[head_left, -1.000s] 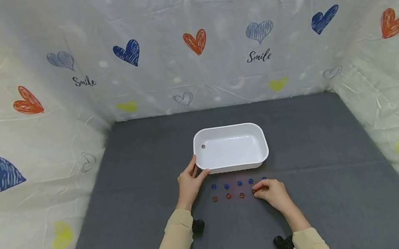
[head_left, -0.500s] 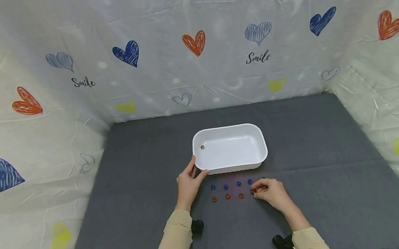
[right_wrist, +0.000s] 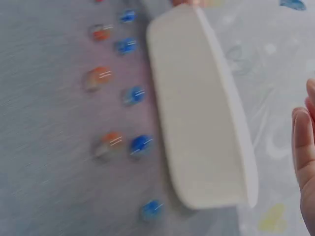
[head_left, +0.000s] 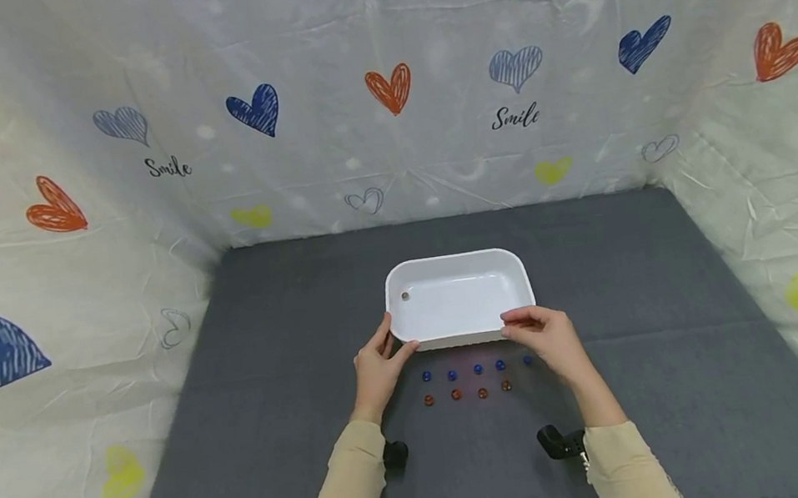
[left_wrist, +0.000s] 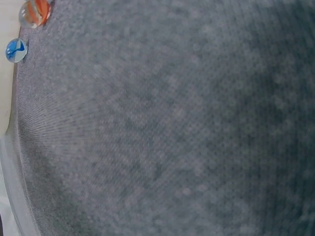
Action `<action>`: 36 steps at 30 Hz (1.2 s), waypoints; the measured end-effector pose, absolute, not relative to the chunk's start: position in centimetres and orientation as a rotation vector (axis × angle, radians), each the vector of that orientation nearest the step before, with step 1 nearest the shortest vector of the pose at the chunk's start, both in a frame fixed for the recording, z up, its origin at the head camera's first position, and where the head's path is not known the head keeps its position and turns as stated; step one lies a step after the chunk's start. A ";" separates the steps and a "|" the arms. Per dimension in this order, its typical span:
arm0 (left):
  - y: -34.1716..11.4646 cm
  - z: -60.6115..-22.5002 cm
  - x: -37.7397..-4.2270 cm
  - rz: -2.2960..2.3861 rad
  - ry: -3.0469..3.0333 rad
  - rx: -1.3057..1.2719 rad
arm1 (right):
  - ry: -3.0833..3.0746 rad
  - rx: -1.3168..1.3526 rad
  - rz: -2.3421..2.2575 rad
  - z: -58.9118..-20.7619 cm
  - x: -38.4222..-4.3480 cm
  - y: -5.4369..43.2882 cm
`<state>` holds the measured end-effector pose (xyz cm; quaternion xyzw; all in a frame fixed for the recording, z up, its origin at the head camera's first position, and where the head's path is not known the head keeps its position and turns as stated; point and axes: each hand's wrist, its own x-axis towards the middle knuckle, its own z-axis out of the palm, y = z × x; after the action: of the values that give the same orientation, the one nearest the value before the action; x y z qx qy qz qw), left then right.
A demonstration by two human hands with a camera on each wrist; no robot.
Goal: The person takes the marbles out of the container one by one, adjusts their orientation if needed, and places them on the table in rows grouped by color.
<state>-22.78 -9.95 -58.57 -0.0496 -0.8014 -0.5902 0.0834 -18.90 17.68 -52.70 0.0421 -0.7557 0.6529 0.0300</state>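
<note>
A white rectangular plastic tray (head_left: 466,339) stands on the dark cloth with one small marble (head_left: 405,295) inside, near its left end. My left hand (head_left: 376,376) grips the tray's front left corner, fingers on the side and thumb at the front. Over the tray's front right corner is my right hand (head_left: 549,340), thumb and index finger slightly parted, with nothing visible between them. In the right wrist view its fingers (right_wrist: 304,137) appear at the right edge. Before the tray lie a row of blue marbles (head_left: 478,369) and a nearer row of orange marbles (head_left: 483,393).
The grey cloth (head_left: 637,386) covers the table. A pale curtain (head_left: 312,50) printed with hearts encloses the back and sides. In the left wrist view, one orange marble (left_wrist: 35,13) and one blue marble (left_wrist: 16,50) show beside the tray.
My right hand has left the rightmost orange marble, which stays in its row, and moved forward to the tray's front right corner. The left hand keeps its place.
</note>
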 end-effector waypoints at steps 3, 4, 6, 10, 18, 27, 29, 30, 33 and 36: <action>-10.0 -58.6 -22.8 -1.773 -2.387 -0.151 | -2.267 0.159 2.055 -51.4 -20.2 17.1; -10.0 -58.6 -22.8 -1.775 -2.384 -0.152 | -2.254 0.165 2.066 -51.0 -20.7 16.9; -9.9 -58.5 -22.8 -1.779 -2.381 -0.150 | -2.239 0.167 2.092 -50.0 -21.6 16.2; -10.1 -58.4 -22.8 -1.775 -2.376 -0.129 | -2.260 0.202 2.106 -47.8 -23.5 13.9; -10.1 -58.4 -22.5 -1.812 -2.369 -0.139 | -2.177 0.259 2.189 -47.6 -27.9 10.1; -10.1 -58.4 -22.5 -1.816 -2.351 -0.148 | -2.182 0.278 2.197 -50.4 -31.0 7.4; -10.1 -58.4 -22.5 -1.821 -2.353 -0.148 | -2.213 0.262 2.195 -50.8 -31.2 7.1; -10.1 -58.4 -22.4 -1.828 -2.351 -0.148 | -2.232 0.254 2.194 -51.0 -31.3 7.0; -10.1 -57.5 -21.9 -1.851 -2.347 -0.151 | -2.282 0.225 2.197 -51.6 -31.5 6.7; -10.0 -56.7 -21.5 -1.876 -2.324 -0.170 | -2.340 0.189 2.170 -52.2 -31.6 6.4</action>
<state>-21.46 -9.97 -56.72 -0.0566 -0.7746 -0.6254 0.0752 -31.62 6.36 -52.16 0.0592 -0.7317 0.6785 -0.0277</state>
